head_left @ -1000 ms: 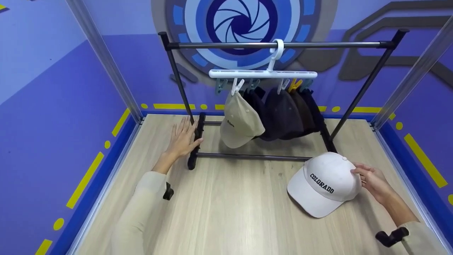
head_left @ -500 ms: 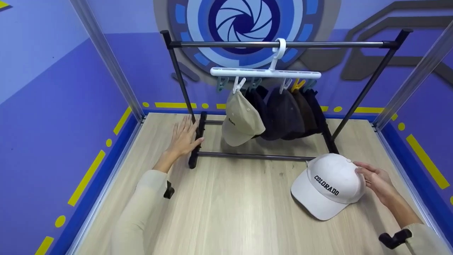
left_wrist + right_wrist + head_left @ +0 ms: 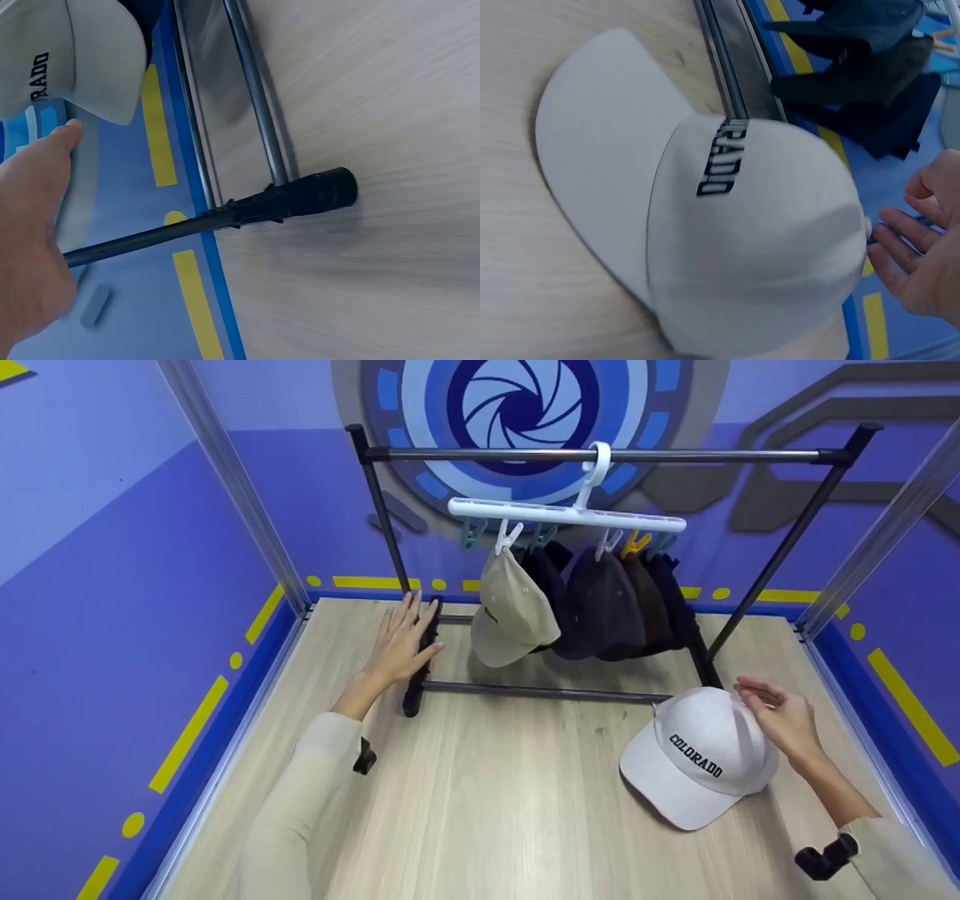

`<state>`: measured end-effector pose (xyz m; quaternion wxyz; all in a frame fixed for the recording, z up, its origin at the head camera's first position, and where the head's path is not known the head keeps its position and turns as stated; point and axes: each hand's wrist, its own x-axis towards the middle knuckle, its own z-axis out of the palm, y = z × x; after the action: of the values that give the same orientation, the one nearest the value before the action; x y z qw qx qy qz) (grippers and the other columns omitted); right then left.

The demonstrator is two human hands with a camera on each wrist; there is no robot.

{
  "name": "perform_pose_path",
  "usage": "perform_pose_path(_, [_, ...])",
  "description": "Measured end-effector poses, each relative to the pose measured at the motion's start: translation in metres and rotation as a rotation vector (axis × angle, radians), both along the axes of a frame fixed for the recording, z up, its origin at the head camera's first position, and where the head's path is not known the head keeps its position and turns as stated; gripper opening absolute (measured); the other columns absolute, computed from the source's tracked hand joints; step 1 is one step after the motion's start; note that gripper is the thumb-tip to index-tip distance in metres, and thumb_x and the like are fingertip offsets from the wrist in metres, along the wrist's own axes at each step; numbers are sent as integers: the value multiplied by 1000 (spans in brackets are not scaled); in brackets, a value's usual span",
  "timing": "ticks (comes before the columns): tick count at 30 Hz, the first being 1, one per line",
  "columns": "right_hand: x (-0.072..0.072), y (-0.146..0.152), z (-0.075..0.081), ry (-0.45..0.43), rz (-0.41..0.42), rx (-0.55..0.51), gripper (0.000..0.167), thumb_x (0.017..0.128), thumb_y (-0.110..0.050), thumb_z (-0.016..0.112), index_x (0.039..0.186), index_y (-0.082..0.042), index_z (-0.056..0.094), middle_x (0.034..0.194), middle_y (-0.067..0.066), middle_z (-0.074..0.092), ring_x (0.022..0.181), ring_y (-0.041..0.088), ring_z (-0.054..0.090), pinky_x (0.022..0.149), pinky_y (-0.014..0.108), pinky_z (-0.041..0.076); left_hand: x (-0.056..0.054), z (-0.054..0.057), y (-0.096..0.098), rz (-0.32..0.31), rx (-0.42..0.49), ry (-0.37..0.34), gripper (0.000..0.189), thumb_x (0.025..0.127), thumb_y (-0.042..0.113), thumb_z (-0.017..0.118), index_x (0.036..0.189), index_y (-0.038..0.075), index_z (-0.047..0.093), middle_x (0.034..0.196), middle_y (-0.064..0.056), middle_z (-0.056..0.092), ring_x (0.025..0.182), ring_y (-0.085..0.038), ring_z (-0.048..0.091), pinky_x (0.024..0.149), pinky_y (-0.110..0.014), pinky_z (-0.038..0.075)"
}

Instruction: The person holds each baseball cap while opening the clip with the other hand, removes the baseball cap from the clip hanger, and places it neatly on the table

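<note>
A white baseball cap (image 3: 705, 742) with COLORADO in black letters lies crown up on the wooden surface, by the right foot of a black clothes rack. Over its crown hovers my right hand (image 3: 784, 720), fingers loosely bent; the right wrist view puts the fingertips (image 3: 885, 240) close to the top button, without a grip. My left hand (image 3: 401, 645), fingers spread, is at the rack's left post (image 3: 381, 510); whether it touches the post is unclear. From a white hanger (image 3: 525, 511) on the rack hang a beige cap (image 3: 514, 611) and several dark caps (image 3: 604, 611), by clips.
The rack's top bar (image 3: 465, 454) spans the back, with a low front bar (image 3: 540, 691) near the surface. A teal clip (image 3: 472, 532) at the hanger's left end holds nothing. Blue-purple panels (image 3: 135, 570) enclose the wooden surface (image 3: 480, 795) on three sides.
My right hand has left the side of the white cap and risen above its crown. My left hand has shifted slightly up along the post. The head view has drifted a little.
</note>
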<state>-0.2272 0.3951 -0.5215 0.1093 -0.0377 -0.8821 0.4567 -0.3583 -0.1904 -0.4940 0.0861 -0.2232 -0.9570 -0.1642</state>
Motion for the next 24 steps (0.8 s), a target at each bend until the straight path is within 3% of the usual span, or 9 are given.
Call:
perform_pose_path(5, [-10,-26,12,29,133,-40,34,103,-9,59,129,13,63,97,-35,64,91,-18,64,80,1,48,-7,17,14,-23,55,92,73,103,43,57,163,12,28,171,-20,15,160,-38,12,127,-61,7])
perform_pose_path(10, [-16,-59,24,100,272,31,27,101,-3,60,124,9,67,113,13,77,94,-16,64,82,2,48,-14,37,31,-54,145,180,66,102,34,61,158,7,39,165,-27,27,154,-44,24,121,-67,19])
perform_pose_path(12, [-18,-70,29,115,309,81,26,100,-3,61,123,7,68,117,25,73,95,-16,62,82,1,47,-17,45,38,-56,180,170,64,102,34,61,157,6,40,165,-27,28,152,-45,26,120,-67,21])
perform_pose_path(18, [-27,-97,49,159,350,136,22,98,-1,63,118,3,72,113,21,75,95,-10,65,80,2,47,-28,70,59,-38,386,39,62,104,29,57,157,4,37,164,-22,33,152,-42,27,119,-65,23])
perform_pose_path(24, [-41,-125,81,193,392,107,23,97,1,64,118,3,72,112,23,75,91,-12,65,78,4,49,-40,85,74,53,589,-32,53,104,12,55,155,4,42,162,-17,39,151,-34,33,124,-52,24])
